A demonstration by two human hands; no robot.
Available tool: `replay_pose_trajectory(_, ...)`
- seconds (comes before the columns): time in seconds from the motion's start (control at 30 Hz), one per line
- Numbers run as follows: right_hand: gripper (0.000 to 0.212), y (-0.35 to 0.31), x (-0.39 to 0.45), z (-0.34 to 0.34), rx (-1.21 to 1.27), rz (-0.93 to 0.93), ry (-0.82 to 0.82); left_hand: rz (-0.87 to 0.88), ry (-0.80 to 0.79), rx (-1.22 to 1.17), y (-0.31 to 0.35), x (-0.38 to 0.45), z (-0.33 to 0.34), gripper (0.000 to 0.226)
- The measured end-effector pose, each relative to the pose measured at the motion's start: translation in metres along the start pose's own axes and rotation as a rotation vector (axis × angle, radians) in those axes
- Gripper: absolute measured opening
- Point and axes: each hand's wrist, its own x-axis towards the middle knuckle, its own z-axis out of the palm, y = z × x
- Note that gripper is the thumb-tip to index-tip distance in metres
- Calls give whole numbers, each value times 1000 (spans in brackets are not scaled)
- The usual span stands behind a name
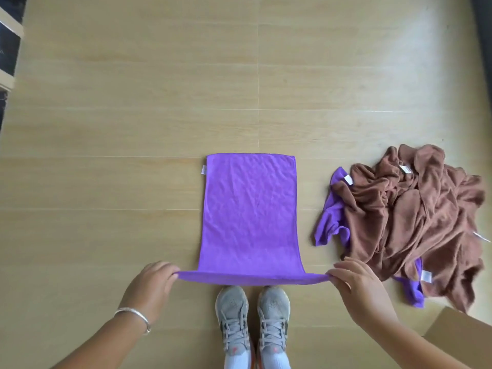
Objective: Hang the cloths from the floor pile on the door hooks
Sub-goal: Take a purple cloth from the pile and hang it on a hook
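A purple cloth hangs stretched flat in front of me above the wooden floor, a small white label on its left edge. My left hand pinches its near left corner and my right hand pinches its near right corner, so the top edge is pulled taut between them. To the right lies the floor pile: crumpled brown cloths with purple cloths poking out at its left and lower edges. No door or hooks are in view.
My two grey shoes stand just below the cloth's held edge. A cardboard box corner shows at the lower right. Dark shelving runs along the left edge. Light wooden floor stretches ahead.
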Motion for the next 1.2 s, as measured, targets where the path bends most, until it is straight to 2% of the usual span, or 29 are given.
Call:
replay_pose_trajectory(0.07, 15, 7, 17, 8, 7, -26, 31, -72, 5, -94, -2, 22, 13, 7)
replay_pose_trajectory(0.13, 10, 15, 41, 14, 40, -12, 59, -137, 84, -149, -4, 52, 25, 4)
replay_pose_trajectory(0.23, 8, 26, 84, 23, 105, 53, 64, -264, 225, -255, -7, 105, 35, 9)
replay_pose_trajectory(0.3, 11, 31, 116, 30, 139, 86, 91, -291, 255, -298, -11, 143, 42, 11)
replay_pose_trajectory(0.43, 18, 43, 184, 47, 176, 184, 119, -282, 294, -356, -19, 214, 52, 13)
replay_pose_trajectory(0.67, 27, 58, 308, 90, 192, 219, 180, -289, 380, -335, -42, 327, 69, 14)
replay_pose_trajectory(0.77, 28, 67, 351, 110, 173, 200, 196, -277, 362, -264, -54, 363, 80, 17)
replay_pose_trajectory(0.93, 28, 84, 401, 139, 88, 245, 202, -196, 337, -92, -69, 406, 100, 16)
replay_pose_trajectory(1.03, 26, 89, 417, 149, -14, 249, 181, -213, 334, 4, -73, 416, 111, 15)
replay_pose_trajectory(1.1, 23, 86, 421, 152, -35, 251, 223, -243, 366, -13, -69, 416, 116, 8)
replay_pose_trajectory(1.17, 31, 78, 418, 155, -10, 203, 319, -216, 452, -46, -61, 408, 121, 28)
replay_pose_trajectory(1.2, 37, 73, 413, 155, 2, 138, 364, -133, 506, -19, -56, 400, 123, 38)
